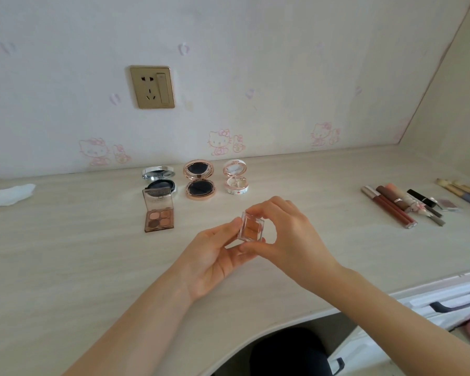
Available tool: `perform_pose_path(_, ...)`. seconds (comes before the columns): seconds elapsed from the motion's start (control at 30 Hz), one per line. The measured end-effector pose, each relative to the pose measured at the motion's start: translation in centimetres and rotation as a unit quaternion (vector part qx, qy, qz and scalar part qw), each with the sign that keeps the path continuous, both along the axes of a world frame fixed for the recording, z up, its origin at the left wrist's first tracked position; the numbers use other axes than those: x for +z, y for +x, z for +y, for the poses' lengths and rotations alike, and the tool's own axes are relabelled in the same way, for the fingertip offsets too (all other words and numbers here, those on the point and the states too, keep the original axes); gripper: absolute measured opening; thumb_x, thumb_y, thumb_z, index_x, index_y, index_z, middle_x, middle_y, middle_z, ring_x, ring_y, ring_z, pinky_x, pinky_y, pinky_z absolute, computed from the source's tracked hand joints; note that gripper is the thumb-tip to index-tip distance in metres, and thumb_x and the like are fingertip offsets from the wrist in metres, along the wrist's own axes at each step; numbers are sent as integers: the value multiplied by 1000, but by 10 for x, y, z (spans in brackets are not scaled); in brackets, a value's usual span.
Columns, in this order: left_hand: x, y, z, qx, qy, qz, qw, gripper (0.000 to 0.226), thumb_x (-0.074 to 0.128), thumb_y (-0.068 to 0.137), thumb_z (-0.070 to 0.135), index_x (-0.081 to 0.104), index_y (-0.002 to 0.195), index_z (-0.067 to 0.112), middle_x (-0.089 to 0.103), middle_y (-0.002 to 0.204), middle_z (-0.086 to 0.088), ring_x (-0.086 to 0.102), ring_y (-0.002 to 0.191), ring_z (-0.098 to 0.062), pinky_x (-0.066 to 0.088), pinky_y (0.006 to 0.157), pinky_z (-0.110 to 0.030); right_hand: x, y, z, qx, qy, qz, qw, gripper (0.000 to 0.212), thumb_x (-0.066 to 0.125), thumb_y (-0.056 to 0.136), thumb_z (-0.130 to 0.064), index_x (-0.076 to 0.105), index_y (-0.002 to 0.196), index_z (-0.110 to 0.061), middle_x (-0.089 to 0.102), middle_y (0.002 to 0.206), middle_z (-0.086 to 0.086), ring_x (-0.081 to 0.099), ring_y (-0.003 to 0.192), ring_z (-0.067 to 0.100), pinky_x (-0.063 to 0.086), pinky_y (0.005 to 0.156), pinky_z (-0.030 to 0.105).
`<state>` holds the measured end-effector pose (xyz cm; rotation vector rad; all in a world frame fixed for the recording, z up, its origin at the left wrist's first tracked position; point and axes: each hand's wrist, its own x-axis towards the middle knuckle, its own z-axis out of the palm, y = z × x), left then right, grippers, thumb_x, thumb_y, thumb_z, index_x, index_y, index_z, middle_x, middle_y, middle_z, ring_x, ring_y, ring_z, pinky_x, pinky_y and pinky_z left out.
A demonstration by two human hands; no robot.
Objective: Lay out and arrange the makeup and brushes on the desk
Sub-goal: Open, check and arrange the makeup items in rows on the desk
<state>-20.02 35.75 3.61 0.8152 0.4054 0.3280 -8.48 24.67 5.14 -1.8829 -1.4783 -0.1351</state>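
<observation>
Both hands hold a small clear square compact with orange-brown powder (pixel 251 227) above the middle of the desk (pixel 65 253). My left hand (pixel 215 256) supports it from below and pinches its left edge. My right hand (pixel 291 234) grips its top and right side with curled fingers. An open four-pan eyeshadow palette (pixel 158 215) lies to the left. Behind it stand three open round compacts: silver (pixel 160 180), rose-gold (pixel 200 180) and white (pixel 236 178). Lip glosses, tubes and pencils (pixel 402 206) lie in a row at the right, with brushes (pixel 464 195) beyond.
A crumpled white tissue (pixel 8 195) lies at the far left of the desk. A gold wall socket (pixel 152 86) sits on the patterned wall behind. A white drawer unit with a dark handle (pixel 456 302) stands at the lower right, past the desk's curved front edge.
</observation>
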Motion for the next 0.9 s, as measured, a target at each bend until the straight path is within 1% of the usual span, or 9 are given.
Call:
perform_pose_path(0.17,-1,0,-1,-7,-3,3,1000,34,60,81,22,71,99,-5,67,105,-20,64,94,-32,59,77,-37,3,4,-3,8,-7,19,1000,45,81,68,-38,64,107,-24,58,96,-13,54,94,8,45,80,21)
perform_pose_path(0.27,-1,1,-1,-9,5,7,1000,34,61,81,22,71,100,-3,67,108,-22,64,92,-29,59,74,-34,3,4,-4,-21,-10,-48,999,46,77,67,-46,65,106,-24,62,93,-12,55,91,12,47,77,29)
perform_pose_path(0.37,0,1,-1,-8,12,2,1000,35,60,83,21,68,109,-2,66,110,-22,66,91,-28,58,74,-34,1,2,-4,-56,-8,-106,993,47,76,66,-49,64,104,-25,64,93,-12,54,92,15,46,76,31)
perform_pose_path(0.53,-3,2,0,2,12,-37,999,41,60,84,16,61,122,0,64,114,-23,66,96,-32,57,83,-38,1,2,0,-44,-19,-101,994,45,78,70,-39,62,111,-28,61,105,-13,51,101,16,46,81,32)
perform_pose_path(0.6,-4,2,0,26,33,-41,998,42,62,82,12,61,123,1,66,114,-20,66,100,-35,56,85,-40,4,4,1,-19,-49,-41,998,51,77,74,-37,57,120,-31,56,117,-14,49,106,13,45,88,28)
perform_pose_path(0.67,-2,2,0,69,72,-29,995,42,66,79,6,61,121,4,67,116,-17,67,103,-34,57,83,-38,9,6,0,-11,-87,81,993,63,77,73,-42,50,129,-32,52,123,-16,51,109,7,45,91,24)
perform_pose_path(0.73,-1,1,0,109,153,-3,982,41,70,78,-2,64,118,9,69,116,-9,67,104,-27,55,88,-37,18,7,-1,-20,-110,221,969,66,75,72,-48,50,130,-31,55,119,-17,58,101,2,51,87,24)
perform_pose_path(0.83,1,-2,-2,120,276,13,953,44,73,77,-4,66,115,17,71,112,2,67,106,-15,54,88,-30,25,7,1,-20,-102,418,903,51,65,82,-46,58,124,-18,66,108,-7,69,88,10,58,80,32)
perform_pose_path(0.9,0,-2,-5,119,319,4,940,46,74,75,-7,66,115,15,71,110,5,65,107,-9,55,83,-26,27,6,3,-18,-110,458,882,38,60,89,-41,64,114,-13,70,104,1,71,84,14,59,77,33)
